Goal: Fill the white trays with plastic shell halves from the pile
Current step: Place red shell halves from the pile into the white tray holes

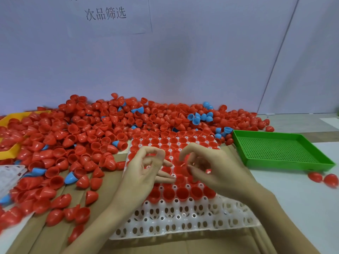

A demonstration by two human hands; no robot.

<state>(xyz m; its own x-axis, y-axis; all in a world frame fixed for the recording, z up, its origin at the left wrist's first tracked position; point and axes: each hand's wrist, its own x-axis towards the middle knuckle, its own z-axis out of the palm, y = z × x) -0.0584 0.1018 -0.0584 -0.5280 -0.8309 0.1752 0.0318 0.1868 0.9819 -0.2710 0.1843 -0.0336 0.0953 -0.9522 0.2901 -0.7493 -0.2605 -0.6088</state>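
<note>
Red shells point(95, 136) heaped on cardboard point(165, 244) against a pale wall point(183, 61) (paper sign point(108, 13) above). White tray point(183, 217) mostly filled. Left hand point(145, 171), right hand point(211, 167) above it, fingers loosely curled, seemingly empty.

red shells point(95, 136), white tray point(183, 222), green tray point(286, 162)
</note>
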